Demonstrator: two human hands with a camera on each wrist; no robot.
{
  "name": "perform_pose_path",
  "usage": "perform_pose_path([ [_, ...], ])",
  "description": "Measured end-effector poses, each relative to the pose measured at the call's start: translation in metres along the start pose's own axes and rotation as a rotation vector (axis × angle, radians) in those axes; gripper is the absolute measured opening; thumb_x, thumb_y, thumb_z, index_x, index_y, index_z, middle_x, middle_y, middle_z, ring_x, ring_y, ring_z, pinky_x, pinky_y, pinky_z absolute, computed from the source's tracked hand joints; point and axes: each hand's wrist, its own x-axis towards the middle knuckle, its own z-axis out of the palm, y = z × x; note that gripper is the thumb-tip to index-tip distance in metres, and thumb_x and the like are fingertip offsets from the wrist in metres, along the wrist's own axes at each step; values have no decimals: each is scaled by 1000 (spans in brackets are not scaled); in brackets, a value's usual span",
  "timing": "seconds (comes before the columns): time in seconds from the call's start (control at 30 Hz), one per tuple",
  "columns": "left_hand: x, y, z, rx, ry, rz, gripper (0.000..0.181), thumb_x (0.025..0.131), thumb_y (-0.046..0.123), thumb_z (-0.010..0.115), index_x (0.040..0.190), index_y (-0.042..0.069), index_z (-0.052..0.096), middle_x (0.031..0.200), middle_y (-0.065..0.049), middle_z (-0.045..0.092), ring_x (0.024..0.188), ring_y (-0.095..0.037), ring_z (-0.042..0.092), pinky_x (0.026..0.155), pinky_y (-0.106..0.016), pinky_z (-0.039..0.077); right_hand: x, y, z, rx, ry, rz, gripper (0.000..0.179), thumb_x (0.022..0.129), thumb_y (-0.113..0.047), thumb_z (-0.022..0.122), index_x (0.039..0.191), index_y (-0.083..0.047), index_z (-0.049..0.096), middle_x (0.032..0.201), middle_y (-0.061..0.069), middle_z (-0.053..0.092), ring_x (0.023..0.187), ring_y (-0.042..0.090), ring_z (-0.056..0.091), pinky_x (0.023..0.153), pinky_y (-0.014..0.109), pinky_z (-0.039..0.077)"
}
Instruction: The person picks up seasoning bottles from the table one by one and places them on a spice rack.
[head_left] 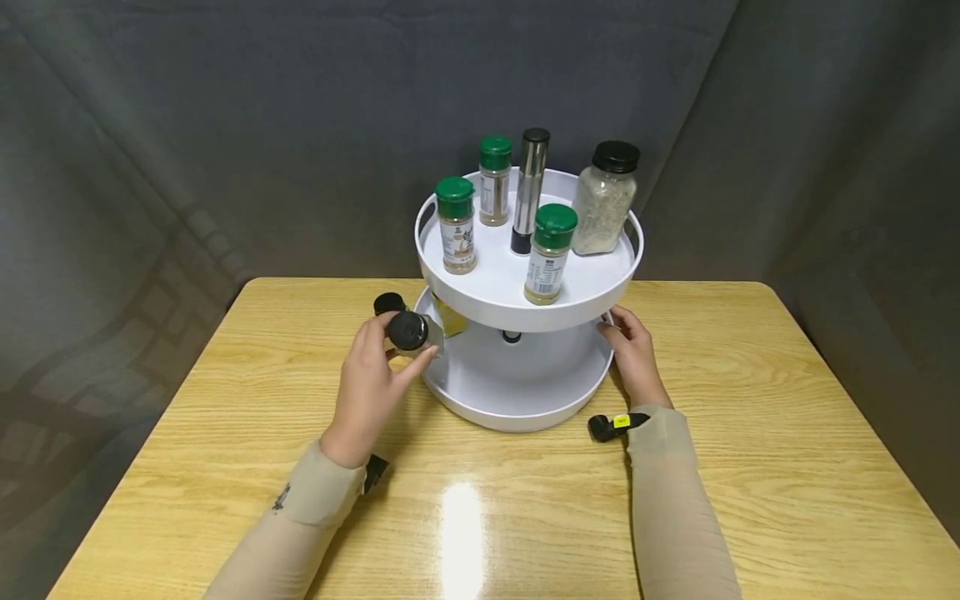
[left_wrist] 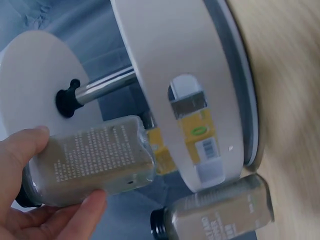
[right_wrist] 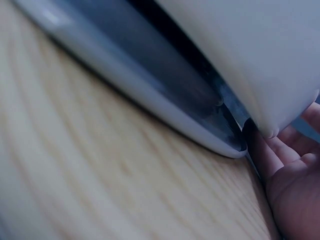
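My left hand (head_left: 369, 385) grips a clear glass spice jar (left_wrist: 95, 160) with a black lid and brownish contents, thumb and fingers on opposite sides. The jar is held by the left side of a white two-tier turntable rack (head_left: 517, 417), near the lower tray's rim. A similar black-lidded jar (left_wrist: 220, 212) stands on the table, just outside that tray. My right hand (head_left: 637, 358) grips the lower tray's right rim; part of its fingers is hidden by the rim. Inside the lower tray, at the left, sits a yellow box (head_left: 450, 318).
On the upper tray (head_left: 487, 292) stand three green-capped spice bottles (head_left: 543, 271) and a big black-lidded jar (head_left: 600, 208) of pale grains, around the metal centre pole (head_left: 531, 183). The tray overhangs the lower one. A dark grey curtain (head_left: 300, 150) hangs behind the wooden table (head_left: 750, 417).
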Motion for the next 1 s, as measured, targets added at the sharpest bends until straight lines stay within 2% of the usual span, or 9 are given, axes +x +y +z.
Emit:
perform_pose_path([
  [0.5, -9, 1, 16, 2, -107, 16, 66, 84, 24, 84, 132, -9, 52, 123, -24, 60, 110, -37, 64, 85, -42, 60, 2, 3, 1, 20, 7, -7, 48, 102, -13, 52, 150, -8, 48, 145, 11, 51, 132, 18, 47, 112, 35, 41],
  [0.87, -16, -3, 30, 14, -148, 65, 63, 83, 23, 85, 128, -8, 54, 115, -21, 63, 103, -33, 65, 89, -44, 57, 2, 3, 0, 23, 2, -8, 49, 102, -14, 52, 151, -9, 48, 146, 10, 50, 133, 18, 46, 111, 33, 42],
  [1.0, -18, -3, 31, 11, -153, 61, 64, 82, 23, 86, 127, -8, 55, 112, -21, 63, 95, -31, 64, 83, -43, 57, 2, 3, 0, 25, 3, -8, 48, 102, -14, 53, 150, -9, 48, 142, 8, 52, 130, 16, 47, 110, 32, 43],
])
